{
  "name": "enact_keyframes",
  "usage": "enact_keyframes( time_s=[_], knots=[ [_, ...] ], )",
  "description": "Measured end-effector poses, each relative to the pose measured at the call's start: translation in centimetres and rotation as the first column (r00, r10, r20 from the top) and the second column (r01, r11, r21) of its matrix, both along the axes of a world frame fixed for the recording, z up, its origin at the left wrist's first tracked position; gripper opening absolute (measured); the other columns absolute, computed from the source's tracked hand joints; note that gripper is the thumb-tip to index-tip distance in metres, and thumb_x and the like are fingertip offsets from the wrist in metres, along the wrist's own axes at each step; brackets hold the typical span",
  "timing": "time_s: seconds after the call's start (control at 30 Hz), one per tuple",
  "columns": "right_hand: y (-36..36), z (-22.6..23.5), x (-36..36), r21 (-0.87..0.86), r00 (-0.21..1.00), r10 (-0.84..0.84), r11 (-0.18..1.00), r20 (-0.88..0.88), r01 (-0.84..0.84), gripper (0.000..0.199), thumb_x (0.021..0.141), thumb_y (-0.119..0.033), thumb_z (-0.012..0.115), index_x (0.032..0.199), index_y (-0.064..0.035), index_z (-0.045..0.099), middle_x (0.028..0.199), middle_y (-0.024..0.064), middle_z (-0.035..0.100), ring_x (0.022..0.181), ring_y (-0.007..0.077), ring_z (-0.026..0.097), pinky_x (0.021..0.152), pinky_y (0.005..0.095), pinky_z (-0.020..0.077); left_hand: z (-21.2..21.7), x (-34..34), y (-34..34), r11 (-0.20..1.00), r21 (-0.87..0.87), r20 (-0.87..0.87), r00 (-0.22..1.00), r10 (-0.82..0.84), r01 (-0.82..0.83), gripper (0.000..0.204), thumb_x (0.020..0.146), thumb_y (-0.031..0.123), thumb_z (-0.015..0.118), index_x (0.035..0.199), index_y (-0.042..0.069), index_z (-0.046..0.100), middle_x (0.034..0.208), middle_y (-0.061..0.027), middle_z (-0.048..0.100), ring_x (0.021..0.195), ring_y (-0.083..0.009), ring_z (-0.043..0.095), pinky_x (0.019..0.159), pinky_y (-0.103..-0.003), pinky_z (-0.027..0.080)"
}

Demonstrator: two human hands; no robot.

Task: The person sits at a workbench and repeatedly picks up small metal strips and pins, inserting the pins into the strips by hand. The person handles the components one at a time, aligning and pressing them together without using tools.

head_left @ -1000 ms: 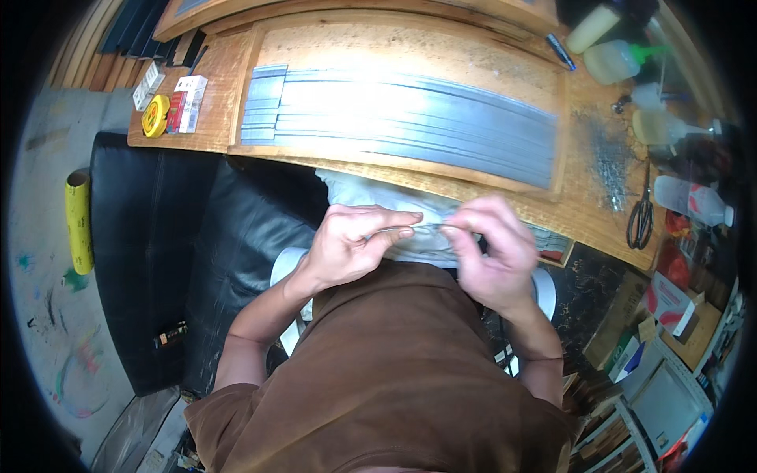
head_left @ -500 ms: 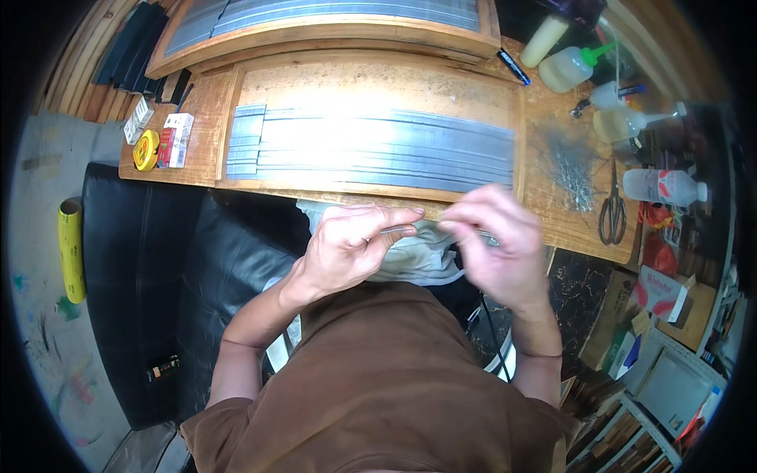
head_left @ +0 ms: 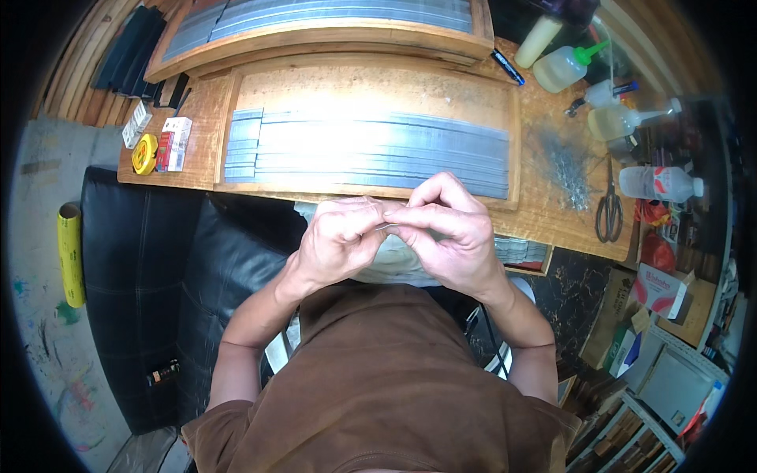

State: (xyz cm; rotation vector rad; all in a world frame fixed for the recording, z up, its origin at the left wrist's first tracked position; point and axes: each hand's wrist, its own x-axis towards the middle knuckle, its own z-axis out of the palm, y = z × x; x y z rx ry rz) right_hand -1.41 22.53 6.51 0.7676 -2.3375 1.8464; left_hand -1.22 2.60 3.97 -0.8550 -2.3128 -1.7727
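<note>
Both hands meet just beyond my lap, at the table's near edge. My left hand (head_left: pixel 337 243) is closed in a pinch on a thin, pale metal strip (head_left: pixel 386 226), mostly hidden by the fingers. Against it, the thumb and forefinger of my right hand (head_left: pixel 456 240) pinch the same spot, its other fingers bent above. Right in front lies a shallow wooden tray (head_left: pixel 378 71) with rows of flat grey metal strips (head_left: pixel 457 154) in it. Glare washes out the middle of the rows.
Behind stands a second wooden tray (head_left: pixel 331 38) of strips. On the right lie scissors (head_left: pixel 609 209), a heap of thin metal bits (head_left: pixel 574 177), a marker (head_left: pixel 509 68) and several bottles. A yellow tape measure (head_left: pixel 145 154) and small boxes sit left. A black couch (head_left: pixel 134 276) stands lower left.
My right hand has moved left and in to meet the left hand, its fingertips now at the strip. Strips in a box below the table's edge have come into view.
</note>
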Motion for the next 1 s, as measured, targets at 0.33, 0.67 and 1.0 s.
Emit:
enact_keyframes(
  time_s=[0.33,0.67,1.0],
  knots=[
    [-0.7,-1.5,2.2,-0.054,1.0,-0.007,0.999,0.006,0.007,0.02,0.083,0.0,0.086,0.103,-0.0021,0.082,0.088,0.0066,0.068,0.077,0.0128,0.064,0.063,0.0251,0.0506,0.3,3.2,-0.6,1.0,0.003,0.192,0.981,0.022,-0.023,0.019,0.081,-0.011,0.07,0.099,-0.006,0.075,0.072,-0.0182,0.068,0.064,-0.0312,0.071,0.059,-0.036,0.054],
    [-0.9,-4.0,3.6,-0.053,0.96,0.067,0.997,0.27,-0.054,0.02,0.083,0.0,0.086,0.102,-0.0038,0.083,0.086,0.0047,0.069,0.077,0.0144,0.067,0.069,0.0262,0.0539,-1.7,6.6,-1.0,0.995,-0.054,0.432,0.897,0.096,-0.081,0.009,0.093,-0.001,0.073,0.101,-0.003,0.076,0.084,-0.0195,0.076,0.065,-0.022,0.074,0.057,-0.03,0.054],
    [-0.8,-4.2,3.6,-0.043,0.961,0.072,0.997,0.268,-0.063,0.016,0.081,0.0,0.087,0.096,-0.0035,0.082,0.086,0.0052,0.071,0.076,0.0126,0.067,0.066,0.0255,0.0524,-2.2,6.6,-1.0,0.997,-0.007,0.437,0.896,0.074,-0.079,0.012,0.094,0.001,0.074,0.105,-0.003,0.077,0.085,-0.0189,0.076,0.066,-0.0207,0.073,0.058,-0.029,0.053]
  ],
)
